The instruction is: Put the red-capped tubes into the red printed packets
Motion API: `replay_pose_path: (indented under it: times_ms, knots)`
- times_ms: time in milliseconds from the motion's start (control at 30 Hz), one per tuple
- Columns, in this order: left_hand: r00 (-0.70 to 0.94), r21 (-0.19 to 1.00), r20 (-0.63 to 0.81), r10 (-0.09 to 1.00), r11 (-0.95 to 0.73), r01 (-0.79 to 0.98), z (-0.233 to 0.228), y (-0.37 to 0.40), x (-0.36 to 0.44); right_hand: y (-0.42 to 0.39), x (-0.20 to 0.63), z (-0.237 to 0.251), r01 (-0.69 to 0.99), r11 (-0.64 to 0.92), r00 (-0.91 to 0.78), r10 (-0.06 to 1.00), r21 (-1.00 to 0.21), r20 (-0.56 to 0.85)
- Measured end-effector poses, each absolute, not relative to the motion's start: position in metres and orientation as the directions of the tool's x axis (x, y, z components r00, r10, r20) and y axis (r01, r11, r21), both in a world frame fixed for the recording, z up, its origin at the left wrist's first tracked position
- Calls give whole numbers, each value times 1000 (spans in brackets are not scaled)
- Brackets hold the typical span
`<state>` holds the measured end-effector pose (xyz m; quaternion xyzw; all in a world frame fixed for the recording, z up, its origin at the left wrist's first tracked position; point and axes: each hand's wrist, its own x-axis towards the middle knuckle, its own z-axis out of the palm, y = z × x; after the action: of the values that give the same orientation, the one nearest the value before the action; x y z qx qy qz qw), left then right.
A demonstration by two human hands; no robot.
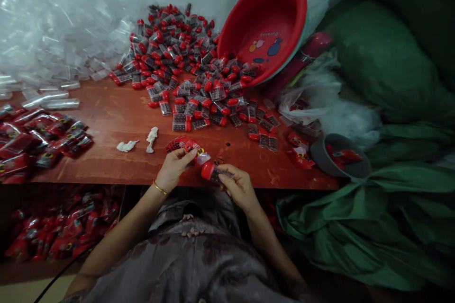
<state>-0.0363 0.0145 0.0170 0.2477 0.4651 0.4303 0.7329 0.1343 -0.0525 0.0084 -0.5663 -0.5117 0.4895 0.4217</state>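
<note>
Right hand (pixel 239 188) is clamped around a small clear tube with a red cap (pixel 212 172), cap end pointing toward the other hand, just past the near edge of the brown table (pixel 106 118). Left hand (pixel 175 166), gold bangle (pixel 159 188) at the wrist, has its fingers pinched shut on a red printed sachet (pixel 194 149), holding it open-ended right against the tube's cap. Both hands sit close together, nearly touching, at the near edge of the table. Farther back on that table, a big heap of red-capped tubes (pixel 181 61) spills toward a tipped red plastic basin (pixel 268 23). On the table's left edge, a stack of filled red packets (pixel 31 135); behind it, clear empty tubes (pixel 50 47) piled up. Two white scraps (pixel 140 142) lie mid-table. Off the table's right corner sits a grey cup (pixel 339 155) on green sacks (pixel 384 208).
</note>
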Motion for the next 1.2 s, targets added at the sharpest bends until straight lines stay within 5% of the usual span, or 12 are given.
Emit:
replay_pose_path:
  times_ms: [300,500,800,1067,1200]
  knots:
    - [279,767,-449,849,526,-367,14,12,-35,-47,134,-3,103,-168,27,986,-980,-166]
    - [189,792,-434,881,473,-386,6,5,-21,-46,121,-8,27,-152,21,988,-988,-152]
    - [251,759,-343,905,425,-493,0,-2,-9,-48,91,-15,-79,-62,196,978,-995,-77]
    - [264,751,-361,894,447,-485,9,4,-7,-38,90,-7,-29,-52,183,982,-998,-56]
    - [255,725,-390,885,466,-507,14,9,-6,-40,88,-9,265,69,282,948,-962,146]
